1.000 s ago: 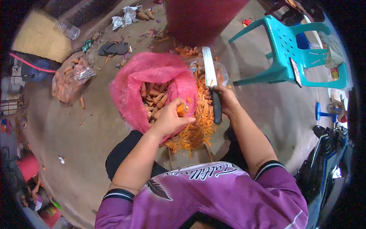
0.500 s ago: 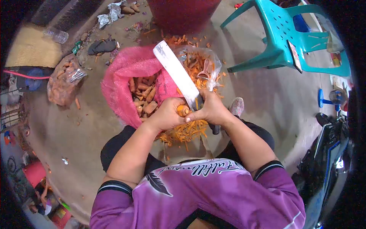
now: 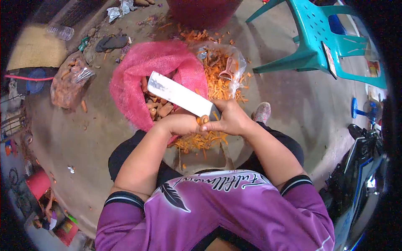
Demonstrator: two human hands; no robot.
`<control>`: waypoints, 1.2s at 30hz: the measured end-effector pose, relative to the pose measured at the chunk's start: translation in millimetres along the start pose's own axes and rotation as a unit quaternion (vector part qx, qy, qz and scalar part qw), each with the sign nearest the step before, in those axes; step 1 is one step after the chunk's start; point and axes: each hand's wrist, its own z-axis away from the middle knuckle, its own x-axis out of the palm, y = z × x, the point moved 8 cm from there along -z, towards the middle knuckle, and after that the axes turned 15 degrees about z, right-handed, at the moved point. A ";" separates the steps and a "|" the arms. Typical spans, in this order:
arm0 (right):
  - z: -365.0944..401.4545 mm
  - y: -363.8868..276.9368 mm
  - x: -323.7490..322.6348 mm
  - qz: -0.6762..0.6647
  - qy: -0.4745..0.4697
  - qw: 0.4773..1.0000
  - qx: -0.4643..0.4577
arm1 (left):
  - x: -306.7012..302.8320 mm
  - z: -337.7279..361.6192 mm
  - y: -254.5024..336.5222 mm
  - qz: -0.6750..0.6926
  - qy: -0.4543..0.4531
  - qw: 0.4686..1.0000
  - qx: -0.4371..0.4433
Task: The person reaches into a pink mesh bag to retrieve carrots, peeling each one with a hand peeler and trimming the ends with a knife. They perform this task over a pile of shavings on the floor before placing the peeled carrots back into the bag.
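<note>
My right hand (image 3: 231, 119) is closed around the grip end of a wide-bladed knife (image 3: 178, 94), its thumb beside a carrot. The blade points up and left, across the front of a pink mesh sack (image 3: 130, 79). My left hand (image 3: 182, 124) is closed on the peeled orange carrot (image 3: 204, 119), whose cut end shows between both hands. Unpeeled carrots (image 3: 166, 109) lie in the sack's mouth. Below my hands, orange peelings and strips (image 3: 194, 143) form a pile. A pink peeler (image 3: 227, 70) rests on more strips by a clear plastic bag (image 3: 239, 67).
A green plastic chair (image 3: 310, 37) stands at the right, and a large red tub (image 3: 201, 14) ahead. To the left are a plastic bag of carrots (image 3: 69, 85) and a dark sandal (image 3: 112, 42). A motorcycle (image 3: 364, 163) is at the far right.
The knife has swung left and down, from steep to a flatter slant. The carrot's visible end has shifted slightly. Both hands keep their hold.
</note>
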 end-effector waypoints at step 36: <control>-12.5 7.4 -15.6 0.012 0.070 0.994 0.077 | -29.1 35.6 34.6 -0.081 0.349 0.878 0.318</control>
